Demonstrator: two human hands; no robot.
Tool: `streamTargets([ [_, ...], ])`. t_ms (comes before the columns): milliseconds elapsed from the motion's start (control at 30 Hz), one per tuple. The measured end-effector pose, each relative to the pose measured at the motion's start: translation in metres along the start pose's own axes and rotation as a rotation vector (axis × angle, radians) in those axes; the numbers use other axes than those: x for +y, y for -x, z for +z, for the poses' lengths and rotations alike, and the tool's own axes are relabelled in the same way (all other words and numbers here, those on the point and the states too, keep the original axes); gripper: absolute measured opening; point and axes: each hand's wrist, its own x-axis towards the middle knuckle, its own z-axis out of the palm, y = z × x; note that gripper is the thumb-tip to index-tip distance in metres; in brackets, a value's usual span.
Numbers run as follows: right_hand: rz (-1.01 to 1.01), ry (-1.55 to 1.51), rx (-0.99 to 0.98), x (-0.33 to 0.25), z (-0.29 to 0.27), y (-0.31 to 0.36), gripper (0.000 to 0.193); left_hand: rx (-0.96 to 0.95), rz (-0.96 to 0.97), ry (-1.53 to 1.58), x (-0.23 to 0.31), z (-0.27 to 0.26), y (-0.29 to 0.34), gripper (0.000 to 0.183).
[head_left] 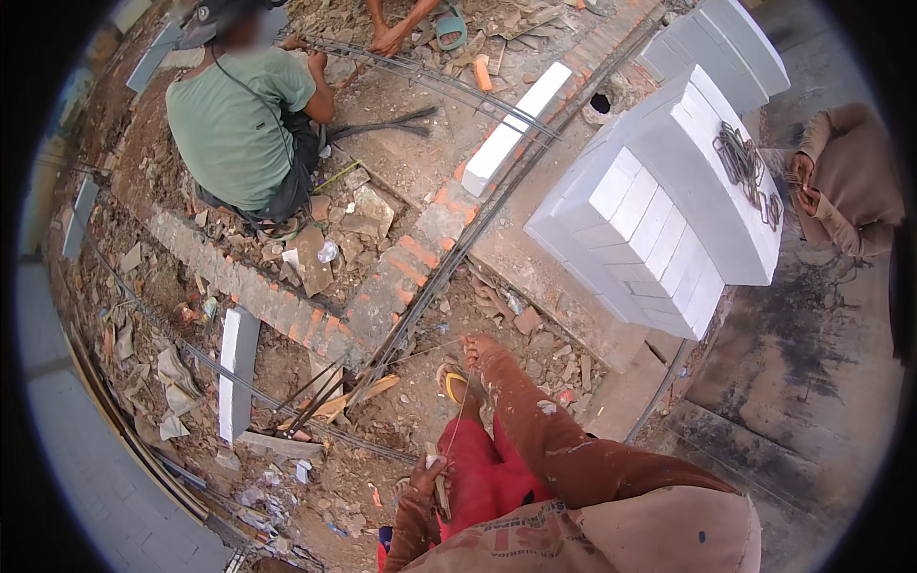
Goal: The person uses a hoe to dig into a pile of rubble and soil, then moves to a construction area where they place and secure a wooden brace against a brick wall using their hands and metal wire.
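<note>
My right hand point(479, 350) is closed in a pinch on a thin string point(425, 351), with the arm stretched forward over the rubble. From there the string runs left toward the tied bars and also slants down to my left hand point(425, 477). Close to my red trousers, that hand is closed around a short wooden stick point(441, 497) with a pale wad at its top, which looks like wound string. Left of the right hand, steel rebar point(406, 329) lies along a broken brick footing point(368, 306), its ends sticking up near a splintered board.
A person in a green shirt point(239, 134) squats at upper left; another person's hands point(390, 38) hold rebar at the top. At right, a person in brown point(850, 181) sits by stacked pale blocks point(659, 210) topped with bent steel ties point(740, 162). Single blocks point(237, 372) stand among rubble.
</note>
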Motion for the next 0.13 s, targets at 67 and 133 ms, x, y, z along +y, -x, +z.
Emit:
streamTargets([
  [67, 0.042, -0.054, -0.009, -0.013, -0.016, 0.014, 0.017, -0.05, 0.057, -0.014, 0.006, -0.005, 0.036, 0.05],
  [133, 0.088, -0.125, -0.063, -0.016, -0.04, 0.003, 0.019, -0.321, 0.055, 0.034, 0.005, -0.034, 0.05, 0.063],
])
